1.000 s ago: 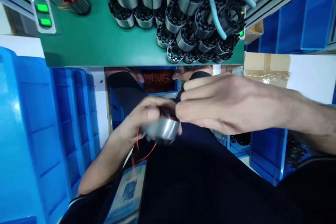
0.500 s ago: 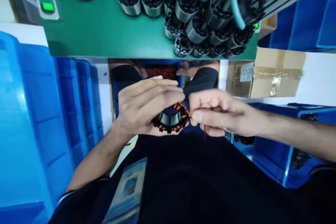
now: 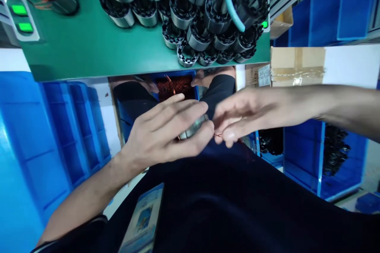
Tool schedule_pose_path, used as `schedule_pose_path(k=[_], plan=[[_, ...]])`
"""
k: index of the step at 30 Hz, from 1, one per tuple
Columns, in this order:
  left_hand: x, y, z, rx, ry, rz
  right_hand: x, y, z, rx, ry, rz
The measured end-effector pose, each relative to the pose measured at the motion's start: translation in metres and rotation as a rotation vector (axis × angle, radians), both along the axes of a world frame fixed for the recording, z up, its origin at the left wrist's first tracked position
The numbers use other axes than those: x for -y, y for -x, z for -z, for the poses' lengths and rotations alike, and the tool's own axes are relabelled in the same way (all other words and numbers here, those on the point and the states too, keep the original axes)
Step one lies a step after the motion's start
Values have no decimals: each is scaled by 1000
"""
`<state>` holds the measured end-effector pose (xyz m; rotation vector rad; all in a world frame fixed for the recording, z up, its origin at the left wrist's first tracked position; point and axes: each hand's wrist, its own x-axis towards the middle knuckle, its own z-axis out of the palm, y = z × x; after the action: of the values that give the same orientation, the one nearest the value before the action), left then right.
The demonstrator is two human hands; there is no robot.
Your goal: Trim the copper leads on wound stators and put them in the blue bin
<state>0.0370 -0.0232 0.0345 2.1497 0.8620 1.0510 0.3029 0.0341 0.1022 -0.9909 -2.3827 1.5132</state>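
My left hand (image 3: 169, 130) is wrapped round a motor stator (image 3: 193, 127), covering most of it; a strip of its metal side shows between thumb and fingers. Copper wire ends (image 3: 171, 84) stick out beyond the fingers on the far side. To the right, my right hand (image 3: 246, 112) has its fingertips together on thin copper wire leads (image 3: 218, 135) that run from the stator. Motion blurs this hand somewhat. Both hands are above my lap, in front of the green bench (image 3: 97, 53).
Several stators (image 3: 198, 35) stand stacked on the bench, under a light-blue hose (image 3: 230, 2). A wound stator (image 3: 63, 0) lies at the far left. Blue bins (image 3: 56, 134) line the left; others on the right (image 3: 303, 158) hold dark parts. A cardboard box (image 3: 297, 67) is behind my right arm.
The stator has turned in my left hand, so its copper-wound end no longer faces me. My right hand has shifted slightly and its wrist is higher. The whole view has swung to the right.
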Motion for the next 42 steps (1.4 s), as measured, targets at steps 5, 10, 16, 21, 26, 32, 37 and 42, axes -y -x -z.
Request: schedule_pose_path(k=[5,10,16,21,26,32,37,42], plan=[[3,3,3,8,248,-55,11,10,7,122,-159,-91],[21,13,2,-51,508,-55,-11,26,-5,130,-279,-368],[50,52,20,320,1124,7,-18,20,10,-30,-691,-319],[86,87,68,870,1172,-529,-26,73,49,179,-695,-125],[110,103,86,922,1010,-830,-71,209,81,287,-737,-124],[129,113,80,409,833,-1016,-152,333,111,398,-880,-21],[122,127,70,191,768,-1091,-126,307,87,265,-913,-174],[78,147,57,33,633,-1041,-34,208,63,-15,-528,-230]])
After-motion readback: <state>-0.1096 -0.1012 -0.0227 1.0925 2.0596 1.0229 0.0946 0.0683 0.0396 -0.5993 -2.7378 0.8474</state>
